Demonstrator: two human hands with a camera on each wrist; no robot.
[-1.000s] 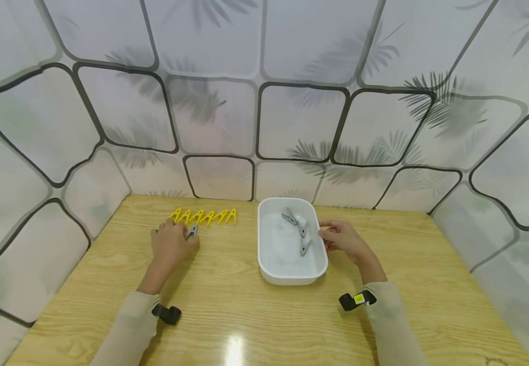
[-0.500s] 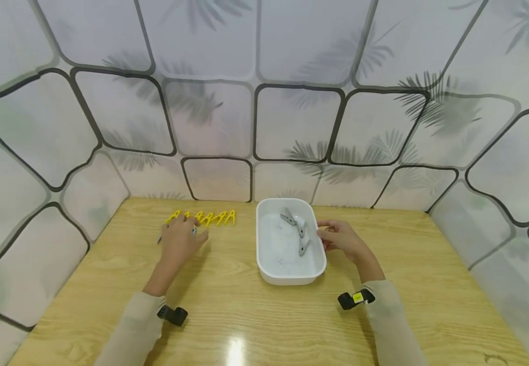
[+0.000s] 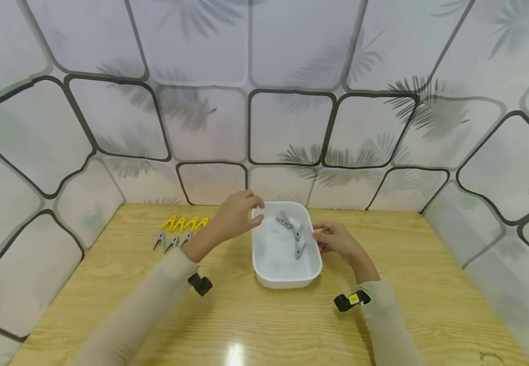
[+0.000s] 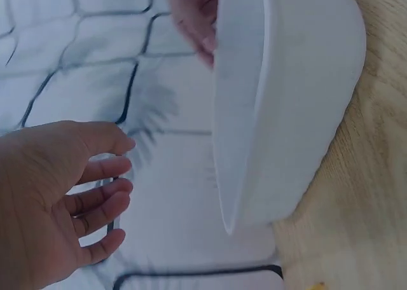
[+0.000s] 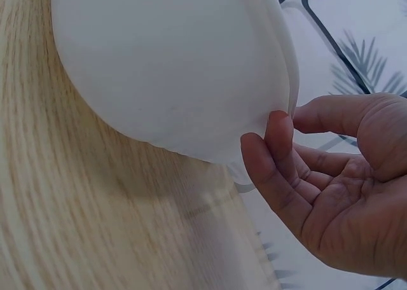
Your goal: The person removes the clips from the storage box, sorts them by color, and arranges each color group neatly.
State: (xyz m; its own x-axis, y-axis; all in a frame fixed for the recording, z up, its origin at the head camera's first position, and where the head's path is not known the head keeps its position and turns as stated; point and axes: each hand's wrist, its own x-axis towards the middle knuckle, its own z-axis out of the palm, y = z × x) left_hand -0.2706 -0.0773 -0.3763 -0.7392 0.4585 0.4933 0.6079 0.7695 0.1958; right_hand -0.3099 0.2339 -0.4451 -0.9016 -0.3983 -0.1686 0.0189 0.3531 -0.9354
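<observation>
At the left of the head view, four yellow clips (image 3: 180, 223) stand in a slanting row on the wooden table (image 3: 246, 325), with three grey clips (image 3: 171, 244) just below them in the frame. The left forearm in its pale sleeve (image 3: 141, 305) crosses from the lower left and cuts across the right end of the grey row, so whether more clips lie behind it cannot be told. A black wrist camera (image 3: 200, 283) sits at the cuff.

Left of centre, the left hand (image 3: 238, 213) holds nothing, its thumb and fingers spread apart. In the head view its fingertips overlap the upper left rim of the white tub (image 3: 286, 280); the left wrist view shows a gap there, the hand at the lower left of that frame and the tub's outer wall to the right.

The tub is right of centre, near the patterned wall covering (image 3: 287, 127). Only the head view shows its inside, where three loose grey clips (image 3: 297, 233) lie along the right half.

Farther right, the right hand (image 3: 338, 241) grips the tub's right edge. The right wrist view makes this plainer: the thumb is at the rim, with fingertips against the outer wall.
</observation>
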